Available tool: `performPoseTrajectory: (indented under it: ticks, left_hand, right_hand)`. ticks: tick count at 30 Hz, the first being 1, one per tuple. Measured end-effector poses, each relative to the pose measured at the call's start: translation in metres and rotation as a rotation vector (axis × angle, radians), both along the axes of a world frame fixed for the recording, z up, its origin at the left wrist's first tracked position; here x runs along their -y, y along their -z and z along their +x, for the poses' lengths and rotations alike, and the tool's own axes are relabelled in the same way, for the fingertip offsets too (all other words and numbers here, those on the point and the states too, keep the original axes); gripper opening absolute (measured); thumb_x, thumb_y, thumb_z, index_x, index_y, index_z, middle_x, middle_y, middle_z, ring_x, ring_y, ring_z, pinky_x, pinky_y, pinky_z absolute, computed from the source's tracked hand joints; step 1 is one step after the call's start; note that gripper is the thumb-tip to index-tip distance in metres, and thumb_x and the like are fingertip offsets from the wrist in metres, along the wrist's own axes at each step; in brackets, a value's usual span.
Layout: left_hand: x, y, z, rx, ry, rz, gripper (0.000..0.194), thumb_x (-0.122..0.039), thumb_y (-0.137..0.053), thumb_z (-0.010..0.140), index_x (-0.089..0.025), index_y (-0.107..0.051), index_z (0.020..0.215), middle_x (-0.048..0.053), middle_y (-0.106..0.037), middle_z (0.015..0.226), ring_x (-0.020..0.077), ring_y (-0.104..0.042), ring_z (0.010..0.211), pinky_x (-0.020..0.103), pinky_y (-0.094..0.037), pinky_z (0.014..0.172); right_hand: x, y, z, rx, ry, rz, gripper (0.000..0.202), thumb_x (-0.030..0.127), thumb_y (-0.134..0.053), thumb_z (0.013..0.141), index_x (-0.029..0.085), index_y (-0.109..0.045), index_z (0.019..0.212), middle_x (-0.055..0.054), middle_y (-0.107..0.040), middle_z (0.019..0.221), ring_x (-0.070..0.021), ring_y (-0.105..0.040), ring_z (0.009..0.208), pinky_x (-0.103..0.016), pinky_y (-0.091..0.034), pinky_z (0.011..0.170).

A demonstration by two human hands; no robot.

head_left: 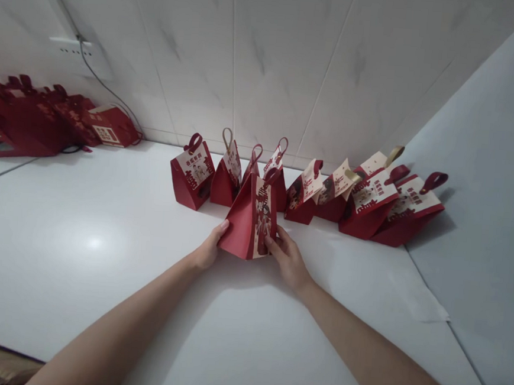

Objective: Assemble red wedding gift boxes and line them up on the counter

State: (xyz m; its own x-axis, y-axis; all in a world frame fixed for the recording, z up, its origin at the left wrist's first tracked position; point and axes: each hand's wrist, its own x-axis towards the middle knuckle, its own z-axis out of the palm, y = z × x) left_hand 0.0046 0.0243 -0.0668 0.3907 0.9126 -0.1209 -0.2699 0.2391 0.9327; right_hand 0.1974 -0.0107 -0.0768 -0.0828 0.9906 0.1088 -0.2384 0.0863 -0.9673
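In the middle of the head view, in front of a row of small gift boxes [193, 175], a red box [238, 232] with a printed panel is held above or on the white table [89, 286]; whether its base touches the surface cannot be told. The left hand [208, 249] has its fingers around the lower left edge, thumb on the red side. The right hand [291, 260] is parted just enough to take the opposite edge, thumb flat on the printed panel and fingers behind.

The likeliest trouble is crowding: the box's top overlaps the boxes behind it in this view (any real contact is hidden), so a push away from the body could knock one over. Its walls look like folded card, and too hard a squeeze from both sides might crease them or spring the base. With both holds low, a nudge at the top or its ribbon loop [272, 176] could tip it. At the right, the cluster of boxes [369, 204] stands closely packed and partly leaning, so a bump there might shift several together.
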Motion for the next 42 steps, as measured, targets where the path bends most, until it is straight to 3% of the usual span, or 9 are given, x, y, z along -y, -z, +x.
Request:
performPoseTrajectory:
  ticks: [6,9,11,15,19,25,31,38,42]
  left_hand:
    - [-0.016,-0.004,-0.003,-0.163,-0.253,0.204,0.058,-0.059,-0.063,0.083,-0.018,-0.062,0.124,0.008,-0.068,0.127,0.0339,-0.061,0.119,0.045,-0.048,0.103]
    - [-0.013,-0.006,0.001,-0.073,-0.27,0.147,0.062,-0.057,-0.072,0.075,-0.02,-0.062,0.123,0.008,-0.068,0.126,0.0349,-0.062,0.117,0.046,-0.051,0.099]
    - [-0.008,-0.01,0.003,0.014,-0.207,0.028,0.069,-0.072,-0.06,0.077,-0.018,-0.064,0.121,0.01,-0.07,0.121,0.0365,-0.062,0.117,0.049,-0.052,0.098]
    - [0.0,-0.017,0.006,0.155,-0.015,-0.137,0.092,-0.088,-0.038,0.074,-0.015,-0.062,0.122,0.015,-0.07,0.118,0.0394,-0.059,0.122,0.053,-0.051,0.099]
    - [0.0,-0.018,0.01,0.186,-0.051,-0.184,0.067,-0.069,-0.051,0.084,-0.016,-0.06,0.124,0.012,-0.07,0.121,0.0351,-0.06,0.121,0.05,-0.049,0.102]
    - [-0.003,-0.012,0.009,0.23,0.024,-0.309,0.069,-0.066,-0.045,0.09,-0.01,-0.059,0.127,0.017,-0.071,0.116,0.0334,-0.068,0.107,0.047,-0.054,0.094]
    - [-0.007,-0.01,0.004,0.291,0.062,-0.367,0.061,-0.057,-0.046,0.094,-0.007,-0.058,0.127,0.018,-0.073,0.109,0.0313,-0.072,0.093,0.046,-0.058,0.084]
    - [-0.006,-0.008,0.009,0.291,-0.274,-0.029,0.05,-0.055,-0.058,0.087,-0.017,-0.066,0.118,0.008,-0.074,0.112,0.0291,-0.066,0.112,0.04,-0.053,0.101]
    - [-0.009,0.0,0.006,0.131,-0.29,0.156,0.055,-0.054,-0.059,0.088,-0.017,-0.06,0.128,0.008,-0.071,0.121,0.0294,-0.056,0.127,0.04,-0.044,0.11]
  right_hand:
    - [0.012,-0.002,-0.002,0.32,0.199,0.267,0.053,0.035,-0.067,0.086,0.028,-0.049,0.135,-0.009,-0.057,0.134,-0.0277,-0.055,0.125,-0.048,-0.044,0.109]
    - [0.021,-0.005,-0.005,0.49,0.207,0.436,0.07,0.033,-0.07,0.084,0.036,-0.038,0.147,-0.004,-0.022,0.161,-0.031,-0.024,0.148,-0.052,-0.027,0.12]
    - [0.024,-0.006,-0.006,0.492,0.146,0.465,0.077,0.035,-0.07,0.084,0.04,-0.031,0.15,0.0,-0.007,0.165,-0.0309,-0.015,0.151,-0.053,-0.025,0.121]
    - [0.023,-0.003,-0.003,0.46,0.163,0.459,0.077,0.037,-0.07,0.086,0.039,-0.029,0.152,-0.003,-0.025,0.16,-0.0291,-0.026,0.148,-0.051,-0.028,0.12]
    - [0.024,-0.001,0.001,0.453,0.202,0.506,0.062,0.036,-0.063,0.09,0.038,-0.04,0.148,-0.003,-0.037,0.155,-0.0295,-0.037,0.143,-0.05,-0.034,0.117]
    - [0.031,-0.006,0.0,0.47,0.257,0.587,0.047,0.026,-0.059,0.093,0.039,-0.054,0.138,-0.003,-0.057,0.138,-0.0239,-0.059,0.122,-0.04,-0.052,0.102]
    - [0.028,-0.006,0.001,0.528,0.285,0.698,0.049,0.018,-0.058,0.094,0.038,-0.054,0.138,-0.003,-0.053,0.142,-0.0206,-0.059,0.123,-0.035,-0.052,0.102]
    - [0.022,-0.004,-0.001,0.391,0.071,0.529,0.06,0.04,-0.063,0.09,0.034,-0.043,0.146,-0.004,-0.032,0.158,-0.0285,-0.033,0.145,-0.049,-0.031,0.119]
    - [0.009,-0.001,-0.003,0.034,-0.02,0.248,0.048,0.044,-0.061,0.091,0.03,-0.05,0.136,-0.005,-0.055,0.142,-0.0246,-0.052,0.13,-0.044,-0.045,0.108]
